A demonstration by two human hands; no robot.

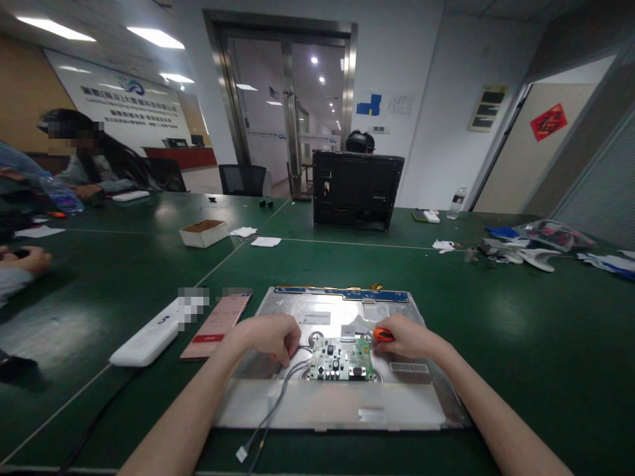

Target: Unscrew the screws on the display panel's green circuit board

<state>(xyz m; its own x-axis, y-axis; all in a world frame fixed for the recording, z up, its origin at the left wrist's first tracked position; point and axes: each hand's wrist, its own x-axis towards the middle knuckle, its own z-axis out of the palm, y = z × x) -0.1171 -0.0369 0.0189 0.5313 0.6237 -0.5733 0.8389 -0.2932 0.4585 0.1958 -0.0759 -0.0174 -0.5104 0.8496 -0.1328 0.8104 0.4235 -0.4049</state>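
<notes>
A flat display panel (347,403) lies back side up on the green table, with a green circuit board (342,359) at its middle. My left hand (275,336) is closed in a pinch over the panel, left of the board, by the grey cables (282,390); what its fingers hold is hidden. These cables run from the board over the panel's front edge to a white connector (241,453). To the right of the board, my right hand (409,337) grips a screwdriver (383,334) by its orange and black handle; its shaft cannot be made out.
Left of the panel lie a pink phone (218,324) and a white power bank-like bar (146,337). Farther back are an open box (204,233), an upright black monitor housing (356,192) and a bottle (456,201). Other people sit at left and behind the housing.
</notes>
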